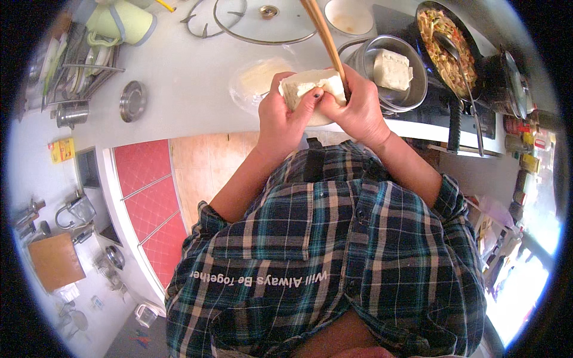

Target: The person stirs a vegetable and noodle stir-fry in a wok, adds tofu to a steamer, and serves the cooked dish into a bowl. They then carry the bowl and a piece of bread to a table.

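Note:
Both hands hold a white block of dough or tofu-like food [309, 86] above the counter's front edge. My left hand [286, 109] grips its left side, thumb on the near face. My right hand [360, 105] presses its right side, and a pair of wooden chopsticks [329, 40] rises between that hand's thumb and fingers. Just beyond my left hand, a clear plastic bag or wrap [257, 80] lies on the counter. To the right, a metal pot [421, 96] contains another white block [392, 69]. The lower face of the held block is partly hidden.
A wok of cooked food [447, 53] with a metal ladle [470, 89] stands on the stove at right. A glass lid [268, 27] and white bowl [349, 15] lie at the back. A steel dish [133, 101] and dish rack [85, 67] are left.

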Demonstrator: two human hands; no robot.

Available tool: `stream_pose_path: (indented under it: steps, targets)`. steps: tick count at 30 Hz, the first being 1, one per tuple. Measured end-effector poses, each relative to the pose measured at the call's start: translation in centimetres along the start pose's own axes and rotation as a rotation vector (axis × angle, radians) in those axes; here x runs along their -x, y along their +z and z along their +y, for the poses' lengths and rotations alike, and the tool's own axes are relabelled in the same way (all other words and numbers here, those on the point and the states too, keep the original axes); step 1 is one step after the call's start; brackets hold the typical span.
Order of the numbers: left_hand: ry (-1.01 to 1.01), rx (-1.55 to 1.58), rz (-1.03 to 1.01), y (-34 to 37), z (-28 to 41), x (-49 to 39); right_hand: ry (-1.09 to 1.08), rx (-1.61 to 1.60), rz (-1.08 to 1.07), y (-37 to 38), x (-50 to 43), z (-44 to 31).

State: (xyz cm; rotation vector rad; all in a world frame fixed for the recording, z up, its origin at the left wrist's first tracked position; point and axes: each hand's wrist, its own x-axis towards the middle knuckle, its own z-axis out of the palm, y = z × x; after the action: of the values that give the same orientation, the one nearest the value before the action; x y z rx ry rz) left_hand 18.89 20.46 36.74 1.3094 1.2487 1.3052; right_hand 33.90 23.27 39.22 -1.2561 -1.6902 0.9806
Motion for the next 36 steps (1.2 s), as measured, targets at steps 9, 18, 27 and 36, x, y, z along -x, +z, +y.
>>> stream_pose_path:
  steps: [9, 18, 27, 36]
  targets:
    - [-0.208, 0.369, -0.1, -0.2, 2.2, -0.7, 0.276, -0.594, -0.073, -1.0, 0.4, -0.3]
    - [-0.416, 0.931, -0.116, -0.2, 2.6, -1.3, 0.473, -0.966, -0.036, -1.7, 0.1, -2.4]
    - [-0.136, 0.239, -0.104, -0.9, 1.8, -1.8, 0.124, -0.215, -0.04, -2.4, -0.1, -0.7]
    - [-0.243, 0.549, -0.152, -0.2, 2.9, -1.4, 0.309, -0.84, -0.133, -2.1, 0.2, -0.8]
